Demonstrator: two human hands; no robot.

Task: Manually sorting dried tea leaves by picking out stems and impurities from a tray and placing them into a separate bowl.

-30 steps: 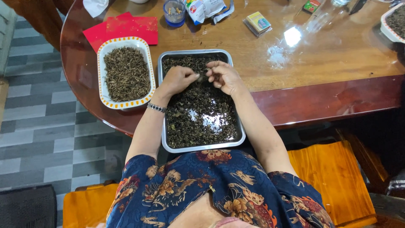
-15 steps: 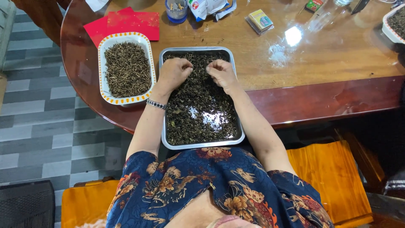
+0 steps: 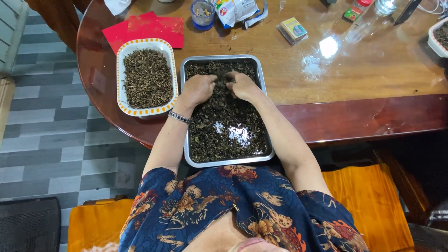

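A metal tray filled with dark dried leaves rests on the round wooden table's near edge, against my lap. My left hand and my right hand lie side by side in the far half of the tray, knuckles up, fingers curled down into the leaves. A bracelet sits on my left wrist. What the fingertips pinch is hidden under the hands.
A white dish with an orange rim holding thin dried stems stands left of the tray. Red envelopes, a blue cup, packets, a small box and a bottle lie farther back. An orange cushion is at my right.
Both hands dropped from a raised pinch over the tray's far end down into the leaves and drew closer together. The view shifted slightly.
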